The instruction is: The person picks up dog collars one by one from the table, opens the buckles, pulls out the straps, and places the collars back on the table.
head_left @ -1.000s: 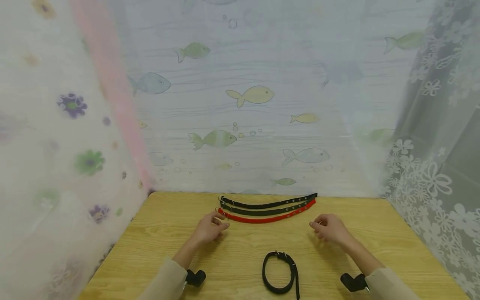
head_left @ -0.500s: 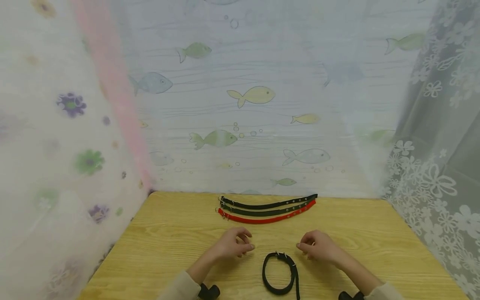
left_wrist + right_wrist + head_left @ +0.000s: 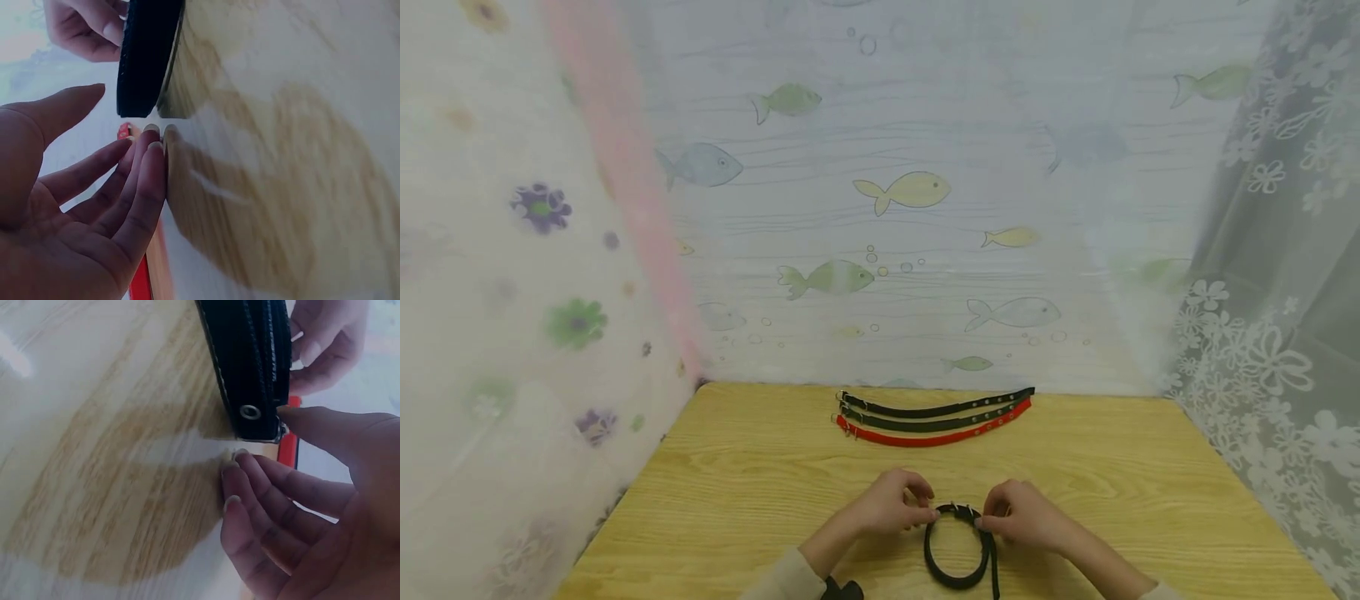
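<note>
A black buckled collar [image 3: 957,582] stands on its edge on the table, closed into a loop with its loose end pointing toward the person. Beside its far left part is my left hand [image 3: 891,504]. In the left wrist view, the thumb and relaxed fingers stand apart, with the collar [image 3: 147,56] just beyond their tips. At the buckle side is my right hand [image 3: 1022,517]. In the right wrist view, the thumb tip touches or nearly touches the collar [image 3: 240,356] near its metal buckle, while the other fingers lie near the table below it, not wrapped round it.
Farther back on the wooden table [image 3: 737,467] lie three unfastened collars side by side: a black one [image 3: 917,413], a dark green one [image 3: 917,427] and a red one [image 3: 917,442]. Behind the table hangs a fish-patterned curtain [image 3: 880,317].
Both hands have moved from beside the straight collars toward the person and inward, to the two sides of the looped black collar. The collars have not moved.
</note>
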Demonstrator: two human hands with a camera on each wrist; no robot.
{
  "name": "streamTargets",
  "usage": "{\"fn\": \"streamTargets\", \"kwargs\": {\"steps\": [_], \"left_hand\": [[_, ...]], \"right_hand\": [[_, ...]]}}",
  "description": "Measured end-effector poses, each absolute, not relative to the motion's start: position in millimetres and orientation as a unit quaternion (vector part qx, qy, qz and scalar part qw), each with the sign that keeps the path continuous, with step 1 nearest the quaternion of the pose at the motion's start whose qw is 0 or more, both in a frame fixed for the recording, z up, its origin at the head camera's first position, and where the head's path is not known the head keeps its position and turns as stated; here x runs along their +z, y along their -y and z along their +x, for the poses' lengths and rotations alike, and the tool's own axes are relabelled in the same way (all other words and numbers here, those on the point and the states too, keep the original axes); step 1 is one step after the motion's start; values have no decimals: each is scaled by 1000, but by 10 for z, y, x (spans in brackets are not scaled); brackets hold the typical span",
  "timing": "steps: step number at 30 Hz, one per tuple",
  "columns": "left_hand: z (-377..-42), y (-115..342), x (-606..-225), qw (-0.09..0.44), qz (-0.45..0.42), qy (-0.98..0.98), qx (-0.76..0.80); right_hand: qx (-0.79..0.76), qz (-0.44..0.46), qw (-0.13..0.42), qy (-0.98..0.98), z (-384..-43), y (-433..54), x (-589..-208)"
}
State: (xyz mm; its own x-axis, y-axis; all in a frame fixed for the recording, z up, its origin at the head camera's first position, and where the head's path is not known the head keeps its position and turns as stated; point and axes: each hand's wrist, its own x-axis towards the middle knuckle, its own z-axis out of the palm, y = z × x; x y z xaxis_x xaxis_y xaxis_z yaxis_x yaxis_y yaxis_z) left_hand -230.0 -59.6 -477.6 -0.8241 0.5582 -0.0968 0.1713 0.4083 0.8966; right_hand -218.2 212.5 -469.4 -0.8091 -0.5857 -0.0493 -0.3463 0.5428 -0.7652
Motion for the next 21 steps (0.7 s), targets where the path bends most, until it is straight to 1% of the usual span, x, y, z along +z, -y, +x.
{"fn": "streamTargets", "kwargs": {"steps": [5,12,15,21], "left_hand": [[-2284,558,-4782,180,225,-829,480],[-2247,522,-4787,146,230,-843,464],[-2241,528,-4799,159,213,-835,481],[-2276,602,-4775,228,189,-777,556]], "right_hand": [[-378,-265,136,-876,-2182,-2095,-4720],[-356,-285,106,-884,-2195,-2026,-4738],[-345,-294,84,-887,-2194,-2004,-4720],[-359,-285,53,-887,-2197,-2017,-4614]]}}
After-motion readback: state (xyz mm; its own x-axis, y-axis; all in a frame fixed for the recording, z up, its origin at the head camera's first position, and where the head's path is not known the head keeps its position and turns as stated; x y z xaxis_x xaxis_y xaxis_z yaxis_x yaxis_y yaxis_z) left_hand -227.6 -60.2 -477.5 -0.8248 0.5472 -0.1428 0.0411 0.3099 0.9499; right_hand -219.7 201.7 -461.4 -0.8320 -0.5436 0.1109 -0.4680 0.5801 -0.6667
